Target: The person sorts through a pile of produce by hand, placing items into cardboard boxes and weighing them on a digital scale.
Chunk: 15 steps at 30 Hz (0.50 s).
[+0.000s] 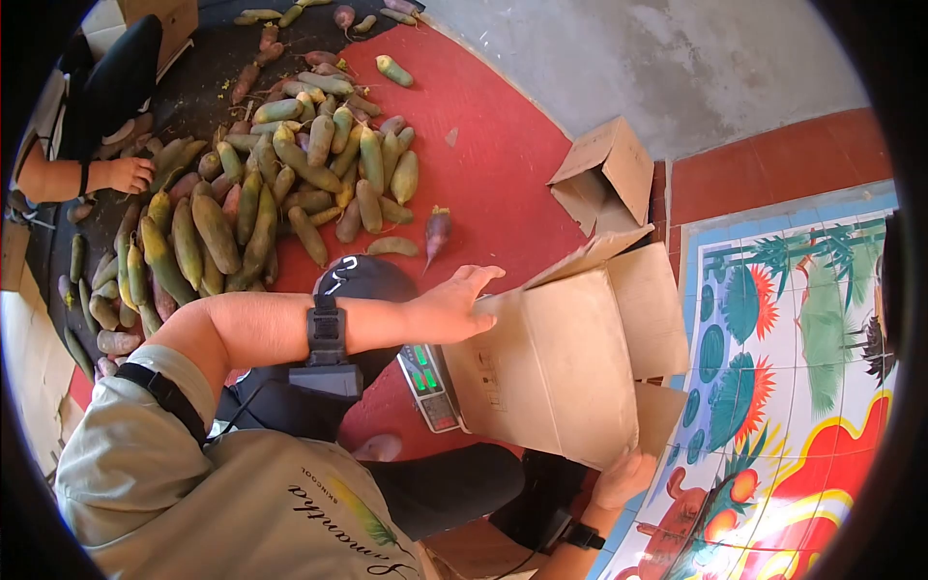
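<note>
A brown cardboard box (541,362) with its flaps standing out sits tilted over a digital scale (428,389) whose green figures are lit. My left hand (454,305) hovers by the near left edge of the box, its fingers spread and holding nothing. At the lower right corner of the box is my right hand (623,478), its fingers bent round the cardboard edge. The inside of the box is hidden from this view.
A large heap of green and purple gourd-like produce (319,155) covers the red and black floor sheet (483,126). Another person's hand (130,175) touches the heap at left. A second open carton (623,164) stands near the grey wall, beside painted tiles (773,387).
</note>
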Tool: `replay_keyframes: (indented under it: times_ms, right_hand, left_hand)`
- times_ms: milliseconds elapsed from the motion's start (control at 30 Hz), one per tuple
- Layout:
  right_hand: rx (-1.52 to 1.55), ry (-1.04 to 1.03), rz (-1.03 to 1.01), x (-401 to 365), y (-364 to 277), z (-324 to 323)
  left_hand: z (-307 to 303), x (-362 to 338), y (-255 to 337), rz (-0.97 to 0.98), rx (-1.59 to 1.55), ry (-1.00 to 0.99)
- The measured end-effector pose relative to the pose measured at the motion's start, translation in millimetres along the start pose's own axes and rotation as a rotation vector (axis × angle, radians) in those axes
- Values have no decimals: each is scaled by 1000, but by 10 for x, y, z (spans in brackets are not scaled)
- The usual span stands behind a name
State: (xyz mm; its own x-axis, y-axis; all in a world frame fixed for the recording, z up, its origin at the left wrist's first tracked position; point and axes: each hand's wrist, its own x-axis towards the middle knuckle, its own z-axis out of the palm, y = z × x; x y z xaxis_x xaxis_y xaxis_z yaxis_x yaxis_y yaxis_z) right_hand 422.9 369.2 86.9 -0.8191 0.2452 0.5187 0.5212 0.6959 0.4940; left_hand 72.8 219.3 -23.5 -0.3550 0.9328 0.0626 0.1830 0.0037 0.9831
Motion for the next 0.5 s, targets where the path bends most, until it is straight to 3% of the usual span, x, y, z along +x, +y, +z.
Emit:
replay_keyframes:
  times_ms: [167, 233, 500]
  right_hand:
    - [-18, -121, 104, -484, 26, -121]
    - [42, -342, 182, -612, -7, -213]
    - [238, -190, 330, -374, -391, -304]
  left_hand:
    - [15, -3, 13, 5, 10, -16]
    - [22, -6, 37, -41, 7, -37]
    - [187, 27, -34, 12, 90, 27]
